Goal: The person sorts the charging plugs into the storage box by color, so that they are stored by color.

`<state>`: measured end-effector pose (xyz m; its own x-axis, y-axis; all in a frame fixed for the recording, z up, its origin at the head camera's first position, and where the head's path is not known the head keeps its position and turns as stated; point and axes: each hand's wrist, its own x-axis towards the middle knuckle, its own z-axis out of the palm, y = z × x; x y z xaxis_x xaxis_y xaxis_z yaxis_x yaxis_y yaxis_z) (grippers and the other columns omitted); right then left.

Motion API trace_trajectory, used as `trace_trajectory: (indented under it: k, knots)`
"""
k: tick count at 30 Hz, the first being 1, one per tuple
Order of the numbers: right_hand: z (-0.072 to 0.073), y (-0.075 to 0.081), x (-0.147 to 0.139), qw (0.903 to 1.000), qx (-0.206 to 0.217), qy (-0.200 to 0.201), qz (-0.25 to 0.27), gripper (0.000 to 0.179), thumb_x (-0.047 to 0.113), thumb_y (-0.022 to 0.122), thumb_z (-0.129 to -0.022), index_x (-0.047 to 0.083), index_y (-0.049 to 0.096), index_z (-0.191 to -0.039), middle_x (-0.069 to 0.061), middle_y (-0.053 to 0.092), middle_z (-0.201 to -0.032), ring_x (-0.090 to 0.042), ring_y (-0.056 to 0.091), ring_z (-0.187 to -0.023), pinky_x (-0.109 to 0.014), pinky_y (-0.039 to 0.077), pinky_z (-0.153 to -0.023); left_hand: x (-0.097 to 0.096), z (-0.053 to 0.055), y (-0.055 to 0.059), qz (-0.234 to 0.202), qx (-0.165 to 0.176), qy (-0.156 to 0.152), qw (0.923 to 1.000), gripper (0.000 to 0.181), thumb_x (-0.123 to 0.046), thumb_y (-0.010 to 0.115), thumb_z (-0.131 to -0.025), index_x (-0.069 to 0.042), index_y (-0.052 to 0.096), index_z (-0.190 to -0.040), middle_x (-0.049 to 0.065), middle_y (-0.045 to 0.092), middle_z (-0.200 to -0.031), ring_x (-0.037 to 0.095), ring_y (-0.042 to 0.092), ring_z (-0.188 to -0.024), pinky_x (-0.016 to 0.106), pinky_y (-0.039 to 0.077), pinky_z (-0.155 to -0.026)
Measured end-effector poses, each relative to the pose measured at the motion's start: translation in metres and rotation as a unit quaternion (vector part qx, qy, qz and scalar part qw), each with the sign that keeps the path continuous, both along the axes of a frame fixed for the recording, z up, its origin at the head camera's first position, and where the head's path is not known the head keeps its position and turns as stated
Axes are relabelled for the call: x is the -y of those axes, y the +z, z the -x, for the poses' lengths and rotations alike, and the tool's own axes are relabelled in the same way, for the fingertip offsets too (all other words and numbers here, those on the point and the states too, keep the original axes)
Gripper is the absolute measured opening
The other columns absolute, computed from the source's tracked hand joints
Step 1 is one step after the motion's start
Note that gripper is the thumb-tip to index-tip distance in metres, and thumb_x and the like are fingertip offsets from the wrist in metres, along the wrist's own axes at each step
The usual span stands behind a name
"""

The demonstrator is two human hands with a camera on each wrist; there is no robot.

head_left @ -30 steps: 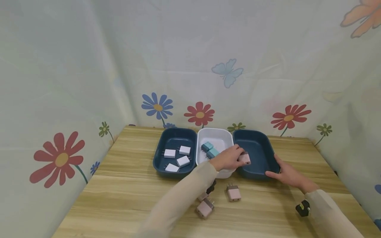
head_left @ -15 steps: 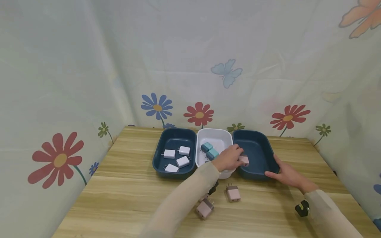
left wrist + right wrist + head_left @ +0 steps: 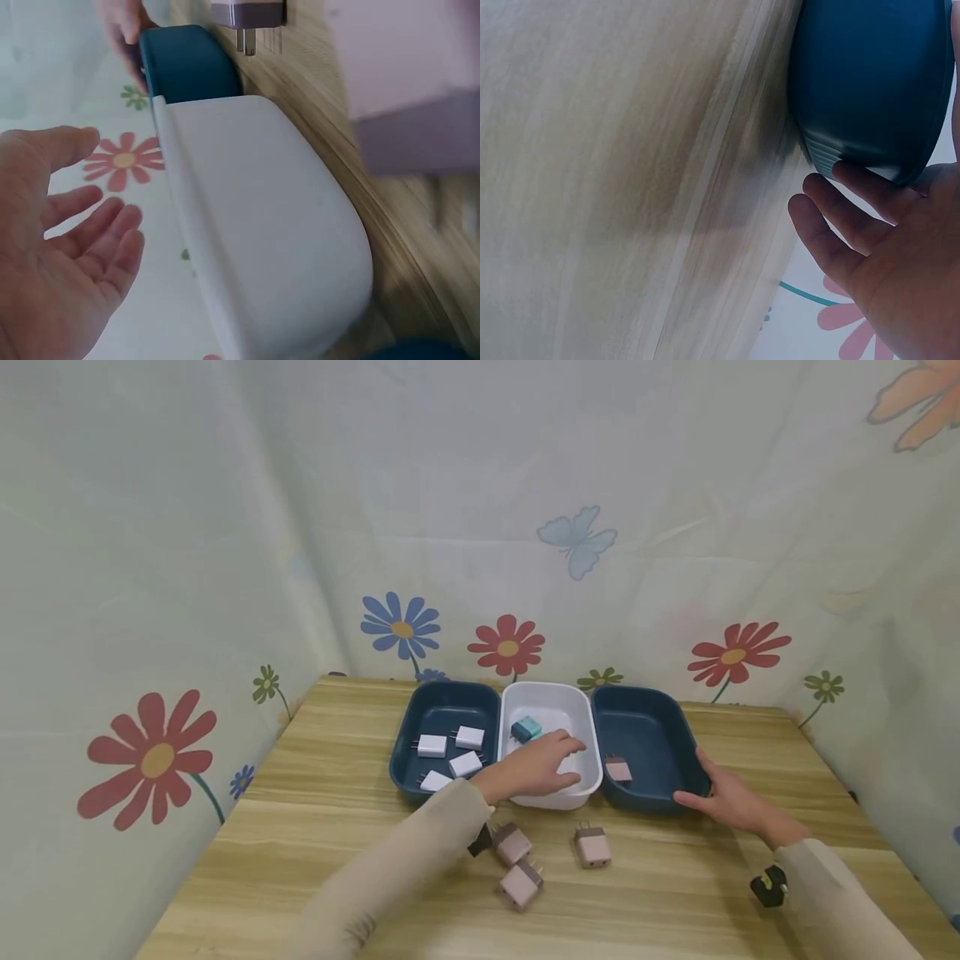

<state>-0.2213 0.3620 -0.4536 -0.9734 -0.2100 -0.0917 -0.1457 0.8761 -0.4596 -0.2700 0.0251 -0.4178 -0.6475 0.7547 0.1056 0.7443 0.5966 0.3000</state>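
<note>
Left dark-blue rounded plastic tray (image 3: 450, 703) held four white block-shaped chargers (image 3: 470, 737); that colour looked sorted. White rounded plastic tray (image 3: 551, 697) held teal-and-dark block charger (image 3: 528, 727), rest of interior partly hidden by left hand (image 3: 542, 766), poised above, fingers loosely spread, gripping nothing. Three pink-and-brown block chargers (image 3: 593, 848) lay on wood-grain bench (image 3: 300, 852), before trays, apparently left to sort. Right dark-blue rounded plastic tray (image 3: 648, 735) held single pink-and-brown charger (image 3: 619, 770): this group judged barely begun. Right hand (image 3: 733, 799) braced outer front corner, fingers extended.
</note>
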Motion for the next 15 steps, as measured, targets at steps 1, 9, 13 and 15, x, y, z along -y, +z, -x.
trace_trajectory:
  k: [1, 9, 13, 15]
  knots:
    - [0.0, 0.0, 0.0, 1.0, 0.0, 0.0, -0.001, 0.104, 0.05, 0.064, -0.086, -0.014, 0.007, -0.145, -0.043, 0.023, -0.139, -0.042, 0.049, -0.105, -0.06, 0.039, -0.091, 0.007, -0.003, 0.001, 0.002, 0.002, -0.008, 1.0, 0.045, -0.03, 0.062, -0.092, -0.01, 0.054, -0.131, 0.003, 0.054, -0.124, 0.011, 0.053, -0.109, 0.023, 0.042, -0.093]
    - [0.0, 0.0, 0.0, 1.0, -0.003, 0.003, -0.002, 0.104, 0.05, 0.064, -0.086, -0.014, 0.006, -0.145, -0.043, 0.023, -0.139, -0.041, 0.05, -0.103, -0.059, 0.039, -0.09, 0.053, -0.029, 0.008, -0.003, 0.039, -0.044, 0.9983, 0.038, -0.028, 0.064, -0.09, -0.013, 0.059, -0.126, -0.001, 0.057, -0.118, 0.01, 0.055, -0.104, 0.023, 0.043, -0.092]
    - [-0.001, 0.0, 0.001, 1.0, -0.001, 0.003, -0.004, 0.103, 0.048, 0.064, -0.086, -0.014, 0.006, -0.144, -0.044, 0.024, -0.138, -0.037, 0.051, -0.098, -0.057, 0.041, -0.089, 0.071, -0.037, 0.002, -0.011, 0.055, -0.076, 0.9955, 0.036, -0.021, 0.064, -0.09, -0.009, 0.06, -0.123, 0.002, 0.058, -0.116, 0.011, 0.055, -0.104, 0.022, 0.043, -0.092]
    - [-0.002, 0.001, 0.002, 1.0, 0.0, 0.003, -0.006, 0.103, 0.048, 0.064, -0.086, -0.014, 0.006, -0.144, -0.044, 0.024, -0.138, -0.039, 0.051, -0.1, -0.058, 0.04, -0.089, 0.078, -0.041, -0.002, -0.008, 0.063, -0.091, 0.9938, 0.037, -0.018, 0.065, -0.089, -0.008, 0.059, -0.124, 0.003, 0.058, -0.116, 0.012, 0.055, -0.106, 0.021, 0.042, -0.092]
